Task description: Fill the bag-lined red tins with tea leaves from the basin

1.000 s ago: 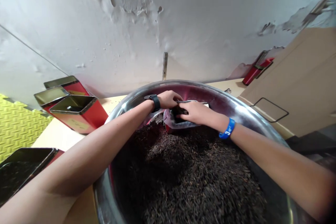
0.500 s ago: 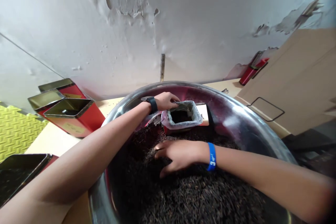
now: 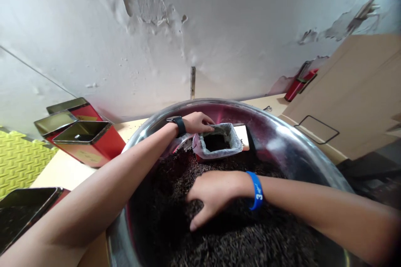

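My left hand, a dark watch on its wrist, has its fingers closed on the far left rim of a red tin lined with a clear plastic bag. Dark loose contents, like tea leaves, show inside the liner. This tin sits in a large round metal basin that holds a heap of dark dried leaves, which look like tea. My right hand, wearing a blue wristband, is in the heap nearer me. Its thumb is spread from the fingers, whose tips are partly hidden in the leaves.
Open red tins stand on the table left of the basin. Nearer me at left is another tin with dark contents. A cardboard box stands right, near a red container. A peeling wall rises behind.
My right hand has moved slightly toward me and deeper into the leaves, thumb lower. My left hand stays at the lined tin's rim. The view has shifted slightly.
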A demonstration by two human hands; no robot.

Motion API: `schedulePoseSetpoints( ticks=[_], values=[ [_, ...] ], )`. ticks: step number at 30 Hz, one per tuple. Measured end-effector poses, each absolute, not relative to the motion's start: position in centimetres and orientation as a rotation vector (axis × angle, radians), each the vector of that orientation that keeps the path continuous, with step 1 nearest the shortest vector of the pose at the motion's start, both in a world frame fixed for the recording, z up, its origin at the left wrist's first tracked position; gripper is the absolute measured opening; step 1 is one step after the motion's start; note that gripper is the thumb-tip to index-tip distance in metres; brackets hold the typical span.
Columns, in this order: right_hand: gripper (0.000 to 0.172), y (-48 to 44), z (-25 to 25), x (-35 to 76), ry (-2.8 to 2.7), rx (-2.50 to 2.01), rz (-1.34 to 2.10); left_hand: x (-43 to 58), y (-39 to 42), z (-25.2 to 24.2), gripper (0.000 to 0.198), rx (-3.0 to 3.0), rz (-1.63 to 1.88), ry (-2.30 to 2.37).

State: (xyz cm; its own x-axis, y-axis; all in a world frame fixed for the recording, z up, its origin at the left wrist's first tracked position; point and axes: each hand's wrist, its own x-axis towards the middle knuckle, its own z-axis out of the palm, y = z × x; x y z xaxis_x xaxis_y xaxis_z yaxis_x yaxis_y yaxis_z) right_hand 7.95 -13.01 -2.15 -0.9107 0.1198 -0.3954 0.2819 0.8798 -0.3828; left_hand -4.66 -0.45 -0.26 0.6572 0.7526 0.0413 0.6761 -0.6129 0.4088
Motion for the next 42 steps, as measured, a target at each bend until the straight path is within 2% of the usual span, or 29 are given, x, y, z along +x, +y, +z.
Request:
schedulePoseSetpoints(
  ticks=[4,7,10,16,24,31,34,37,39,42],
  values=[
    [0.038,-11.1,0.9,9.3,3.034,0.632,-0.517,-4.7,-0.5,-0.3,0.039,2.507,0.316,1.087],
    [0.034,-8.5,1.8,10.7,3.124,1.044,-0.251,-4.8,-0.5,-0.2,0.036,2.491,0.320,1.027],
    [0.033,-6.1,0.6,11.9,3.050,1.280,-0.009,-4.9,-0.5,-0.2,0.037,2.495,0.307,1.045],
    [0.030,-5.0,-2.7,12.3,2.934,1.235,-0.088,-4.7,-1.0,0.2,0.040,2.471,0.237,1.015],
    [0.025,-5.4,-3.1,12.2,3.030,1.093,-0.214,-4.2,-1.9,0.7,0.036,2.537,0.256,1.009],
    [0.030,-8.3,-0.3,11.9,3.026,1.286,0.200,-4.7,-1.1,0.4,0.039,2.509,0.261,1.065],
    [0.036,-11.3,0.8,10.8,3.085,1.214,0.225,-4.9,-1.0,0.5,0.040,2.500,0.254,1.060],
    [0.044,-13.9,0.4,9.7,3.133,0.786,-0.197,-4.9,-0.9,0.5,0.040,2.489,0.256,1.071],
    [0.061,-14.9,-0.9,9.3,3.027,0.479,-0.515,-4.9,-0.8,0.5,0.040,2.484,0.259,1.076],
    [0.092,-15.3,-3.1,8.8,2.791,0.304,-0.719,-5.0,-0.7,0.4,0.039,2.474,0.259,1.076]
  ],
)
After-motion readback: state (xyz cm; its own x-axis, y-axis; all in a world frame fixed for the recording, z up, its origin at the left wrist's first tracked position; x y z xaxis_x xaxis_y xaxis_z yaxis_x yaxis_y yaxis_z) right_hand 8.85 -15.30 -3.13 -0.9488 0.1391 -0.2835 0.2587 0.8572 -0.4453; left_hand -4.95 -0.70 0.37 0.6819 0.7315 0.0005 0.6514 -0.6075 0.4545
